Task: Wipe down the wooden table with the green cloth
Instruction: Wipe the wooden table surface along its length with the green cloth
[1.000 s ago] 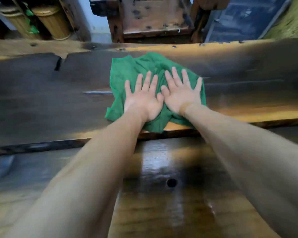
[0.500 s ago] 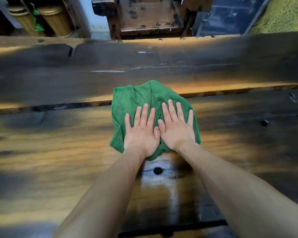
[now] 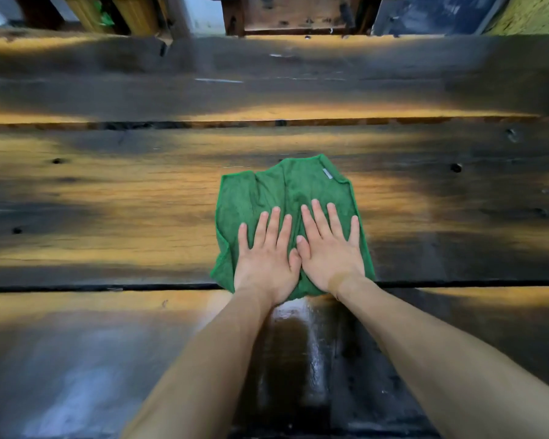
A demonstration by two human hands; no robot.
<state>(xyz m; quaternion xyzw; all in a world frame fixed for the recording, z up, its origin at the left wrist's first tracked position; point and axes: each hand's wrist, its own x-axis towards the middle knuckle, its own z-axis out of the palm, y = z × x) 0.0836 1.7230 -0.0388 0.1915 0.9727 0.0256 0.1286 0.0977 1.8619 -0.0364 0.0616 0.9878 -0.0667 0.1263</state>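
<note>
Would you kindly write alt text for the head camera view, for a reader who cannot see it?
Left hand and right hand press flat, side by side, on a crumpled green cloth on a dark wooden plank table. A wet, glossy streak shows between the forearms.

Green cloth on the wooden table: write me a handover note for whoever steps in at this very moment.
Left hand: flat, fingers straight, pressing the green cloth.
Right hand: the same, beside the left, thumbs touching.
Cloth: bunched, on the middle plank of the wooden table, its near edge over the seam to the nearest plank.
Done: a wet, glossy streak shows between the forearms on the nearest plank.
Left: the planks to either side show no such sheen; wipe those, judging by looks only.
</note>
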